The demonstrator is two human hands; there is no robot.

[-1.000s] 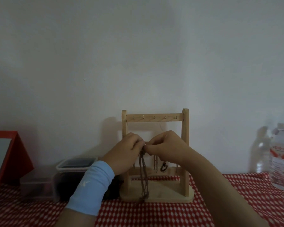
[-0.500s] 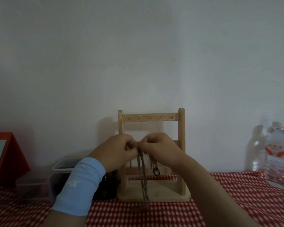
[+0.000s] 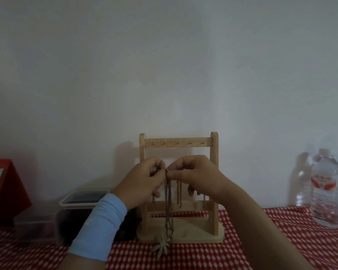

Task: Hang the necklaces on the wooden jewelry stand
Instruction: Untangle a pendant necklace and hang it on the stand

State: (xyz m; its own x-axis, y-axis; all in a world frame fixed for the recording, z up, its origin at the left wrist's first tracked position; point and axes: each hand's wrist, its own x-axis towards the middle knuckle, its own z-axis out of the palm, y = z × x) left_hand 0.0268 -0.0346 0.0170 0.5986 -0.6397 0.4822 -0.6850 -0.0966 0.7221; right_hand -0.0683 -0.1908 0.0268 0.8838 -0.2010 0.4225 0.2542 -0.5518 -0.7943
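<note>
A plain, pale wall [image 3: 164,65] fills the upper two thirds of the frame, dim and grey. Along the bottom runs a red cloth [image 3: 324,248] with small white spots. A wooden stand [image 3: 214,172] sits at the centre against the wall, a row of small hooks along its top rail.

In front of the stand, the left hand [image 3: 144,184], a light blue sleeve [image 3: 100,227] on its wrist, and the right hand [image 3: 195,176] meet fingertip to fingertip. Both pinch the top of a necklace [image 3: 168,207]. It drops straight down, and its pale star-shaped pendant [image 3: 162,244] rests on the cloth at the stand's front edge. Behind the hands a few short chains [image 3: 179,193] dangle from the stand.

At lower left stands a clear plastic box [image 3: 84,199] with a lid. A red frame [image 3: 10,191] leans at the left edge, and a water bottle [image 3: 328,191] stands at the right.
</note>
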